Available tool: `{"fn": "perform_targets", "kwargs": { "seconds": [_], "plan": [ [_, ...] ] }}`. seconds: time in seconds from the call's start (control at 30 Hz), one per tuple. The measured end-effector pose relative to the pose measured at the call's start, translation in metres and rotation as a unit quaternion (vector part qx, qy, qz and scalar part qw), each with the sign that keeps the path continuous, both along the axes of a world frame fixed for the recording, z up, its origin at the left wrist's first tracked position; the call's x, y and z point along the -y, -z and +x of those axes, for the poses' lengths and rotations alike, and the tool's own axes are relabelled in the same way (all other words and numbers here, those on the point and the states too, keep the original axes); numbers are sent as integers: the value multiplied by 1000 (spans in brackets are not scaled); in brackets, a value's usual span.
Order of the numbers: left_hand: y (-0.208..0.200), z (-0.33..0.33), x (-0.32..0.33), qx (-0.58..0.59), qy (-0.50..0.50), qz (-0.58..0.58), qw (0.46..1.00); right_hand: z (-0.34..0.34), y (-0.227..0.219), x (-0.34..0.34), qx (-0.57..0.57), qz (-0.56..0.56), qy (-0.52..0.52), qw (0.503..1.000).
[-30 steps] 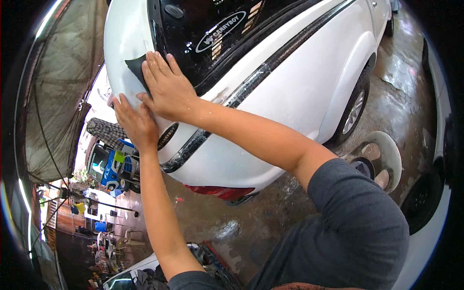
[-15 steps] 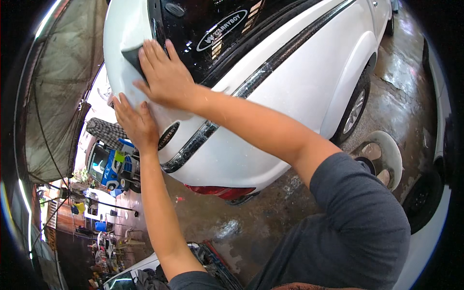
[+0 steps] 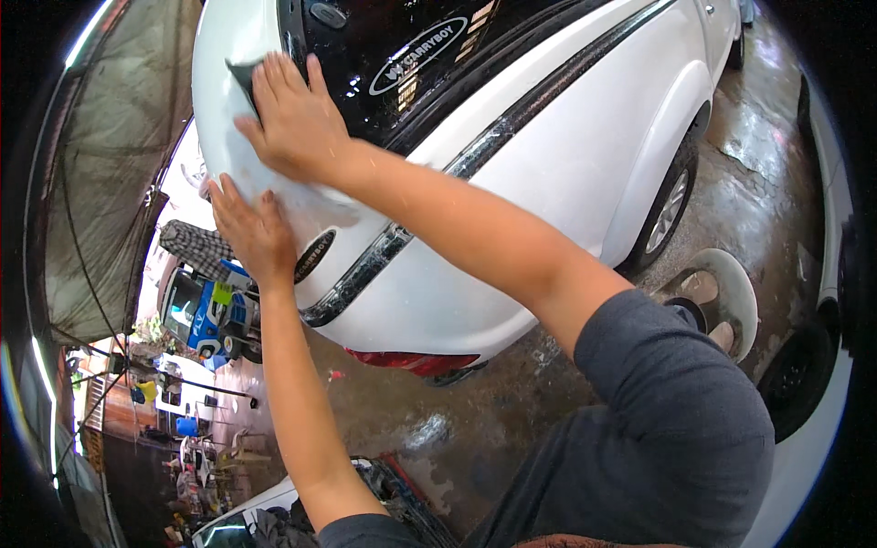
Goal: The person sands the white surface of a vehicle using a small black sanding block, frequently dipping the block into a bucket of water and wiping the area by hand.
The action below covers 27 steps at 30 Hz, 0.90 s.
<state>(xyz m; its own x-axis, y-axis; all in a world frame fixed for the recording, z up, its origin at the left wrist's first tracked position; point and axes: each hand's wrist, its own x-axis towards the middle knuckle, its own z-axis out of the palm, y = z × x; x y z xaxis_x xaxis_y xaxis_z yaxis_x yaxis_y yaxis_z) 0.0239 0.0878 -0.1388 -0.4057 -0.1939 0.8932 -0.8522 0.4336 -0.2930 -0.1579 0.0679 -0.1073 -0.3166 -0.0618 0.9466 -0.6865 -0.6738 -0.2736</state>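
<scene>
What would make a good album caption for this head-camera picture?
On a white vehicle, right fingers lie over a dark sheet while left fingers rest directly on its surface.

HEAD VIEW, left fisheye of a worn pair | Looks steeply down from above the wearer's shirt (image 3: 676, 420), at 4 to 6 o'clock | Faces left hand (image 3: 258, 236) and right hand (image 3: 300, 123), between 9 and 11 | Close on white car (image 3: 566, 173), 11 to 2 | Far off: blue vehicle (image 3: 208, 318), 9
</scene>
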Motion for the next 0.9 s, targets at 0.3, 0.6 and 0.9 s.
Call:
{"fn": "perform_targets", "kwargs": {
  "seconds": [0.3,0.6,0.9],
  "plan": [
    [5,13,0,-6,-4,8,1000,36,61,-21,7,15,-43,999],
    [3,-1,-1,-6,-3,16,1000,0,19,2,16,-1,-86,996],
    [-1,-15,1,-5,11,8,1000,-24,-23,12,60,-24,-60,996]
  ]
}}
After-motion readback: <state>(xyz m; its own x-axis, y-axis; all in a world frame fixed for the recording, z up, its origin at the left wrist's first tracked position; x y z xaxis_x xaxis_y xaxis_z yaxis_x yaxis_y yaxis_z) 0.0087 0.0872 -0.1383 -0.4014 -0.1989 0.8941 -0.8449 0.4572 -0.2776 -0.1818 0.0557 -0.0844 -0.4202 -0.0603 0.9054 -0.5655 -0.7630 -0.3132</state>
